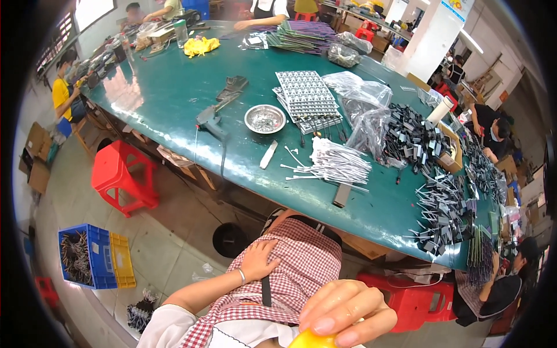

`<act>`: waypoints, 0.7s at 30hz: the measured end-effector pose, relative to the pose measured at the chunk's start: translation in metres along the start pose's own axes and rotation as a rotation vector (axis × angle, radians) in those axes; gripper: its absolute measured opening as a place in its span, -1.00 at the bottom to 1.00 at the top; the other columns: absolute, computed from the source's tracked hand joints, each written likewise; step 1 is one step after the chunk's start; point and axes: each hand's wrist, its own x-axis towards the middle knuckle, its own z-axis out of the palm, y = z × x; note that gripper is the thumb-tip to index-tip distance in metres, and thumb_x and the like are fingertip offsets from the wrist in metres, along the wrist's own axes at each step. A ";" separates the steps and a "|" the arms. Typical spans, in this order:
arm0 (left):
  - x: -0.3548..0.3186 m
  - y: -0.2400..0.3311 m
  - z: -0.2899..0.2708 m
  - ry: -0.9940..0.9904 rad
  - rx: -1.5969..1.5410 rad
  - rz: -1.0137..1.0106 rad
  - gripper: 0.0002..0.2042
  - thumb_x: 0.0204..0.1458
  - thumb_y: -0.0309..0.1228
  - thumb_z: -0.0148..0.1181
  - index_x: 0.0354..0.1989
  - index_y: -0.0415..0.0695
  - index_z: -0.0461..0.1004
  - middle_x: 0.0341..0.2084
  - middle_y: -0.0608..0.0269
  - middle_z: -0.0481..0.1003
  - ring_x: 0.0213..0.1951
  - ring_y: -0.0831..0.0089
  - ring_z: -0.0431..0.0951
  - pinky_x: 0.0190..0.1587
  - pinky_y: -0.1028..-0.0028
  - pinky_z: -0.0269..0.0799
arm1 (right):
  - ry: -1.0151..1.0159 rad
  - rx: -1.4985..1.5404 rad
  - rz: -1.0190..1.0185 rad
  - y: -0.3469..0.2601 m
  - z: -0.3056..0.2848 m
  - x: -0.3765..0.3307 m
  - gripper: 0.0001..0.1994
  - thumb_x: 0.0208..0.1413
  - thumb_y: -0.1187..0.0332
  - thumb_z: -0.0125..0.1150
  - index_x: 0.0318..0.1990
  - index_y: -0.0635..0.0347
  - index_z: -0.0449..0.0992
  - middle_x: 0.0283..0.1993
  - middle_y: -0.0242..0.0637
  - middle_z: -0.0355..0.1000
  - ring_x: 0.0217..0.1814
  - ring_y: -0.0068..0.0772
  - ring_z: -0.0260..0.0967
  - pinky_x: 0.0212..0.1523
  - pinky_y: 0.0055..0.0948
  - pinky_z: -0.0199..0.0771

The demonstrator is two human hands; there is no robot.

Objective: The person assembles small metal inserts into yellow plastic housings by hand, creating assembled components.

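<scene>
My left hand (pixel 259 261) lies flat on the red-and-white checked apron (pixel 307 246) over my lap, fingers stretched out and holding nothing. Close to the camera, at the lower edge, my right hand (pixel 348 313) is bent round a smooth yellow thing (pixel 312 340). Most of that thing is cut off by the picture's edge, so its kind does not show. On the green table (pixel 249 165) in front of me lie a bundle of white cable ties (pixel 336 162), a small white-handled tool (pixel 268 155) and a round metal dish (pixel 264 119) with small bits in it.
A glue gun (pixel 212 122) with a trailing cord lies left of the dish. Circuit board panels (pixel 307 98), plastic bags (pixel 365 104) and a heap of black parts (pixel 415 136) fill the right. Red stools (pixel 122 177), a blue crate (pixel 84 255) and a black bin (pixel 230 239) stand below. Several people work around.
</scene>
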 end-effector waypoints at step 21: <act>0.003 -0.002 0.000 -0.020 -0.006 0.008 -0.40 -0.09 -0.09 0.10 0.12 -0.12 0.23 -0.02 0.02 0.31 0.05 0.09 0.26 0.14 0.18 0.09 | 0.190 -0.058 -0.261 -0.006 0.013 0.016 -0.89 0.00 0.46 0.20 -0.37 0.19 0.38 -0.33 -0.16 0.43 -0.43 -0.24 0.41 -0.43 -0.42 0.50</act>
